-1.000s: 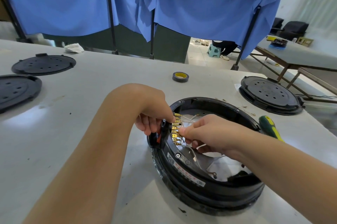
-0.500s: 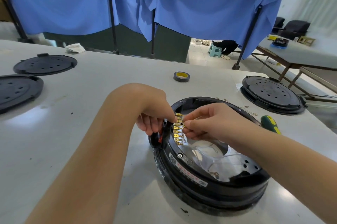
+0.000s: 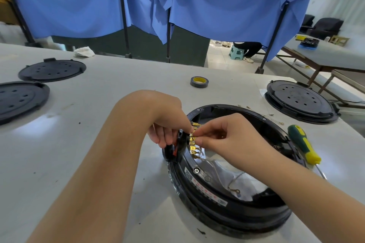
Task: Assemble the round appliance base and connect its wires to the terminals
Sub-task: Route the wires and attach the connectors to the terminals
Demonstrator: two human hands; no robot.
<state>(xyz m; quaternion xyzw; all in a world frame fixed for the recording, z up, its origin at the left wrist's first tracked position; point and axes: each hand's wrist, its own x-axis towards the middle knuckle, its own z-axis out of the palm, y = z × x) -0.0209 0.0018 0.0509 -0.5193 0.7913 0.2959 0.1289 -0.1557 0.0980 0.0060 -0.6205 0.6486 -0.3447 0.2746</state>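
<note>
The round black appliance base (image 3: 227, 201) lies open side up on the white table, right of centre. A row of brass terminals (image 3: 192, 145) stands at its left inner rim. My left hand (image 3: 167, 122) grips the rim beside the terminal block, its fingers curled over the outside. My right hand (image 3: 225, 136) pinches a small wire connector against the upper terminals. Thin pale wires (image 3: 233, 180) with a ring lug lie loose inside the base over a shiny metal plate.
A green and yellow screwdriver (image 3: 304, 144) lies right of the base. A roll of dark tape (image 3: 199, 82) sits further back. Black round covers lie at the right (image 3: 300, 100) and the far left (image 3: 52, 69), (image 3: 19, 98). Blue curtains hang behind the table.
My right hand rose from the lower terminals to the upper ones and now pinches there. The left hand has kept its grip on the rim.
</note>
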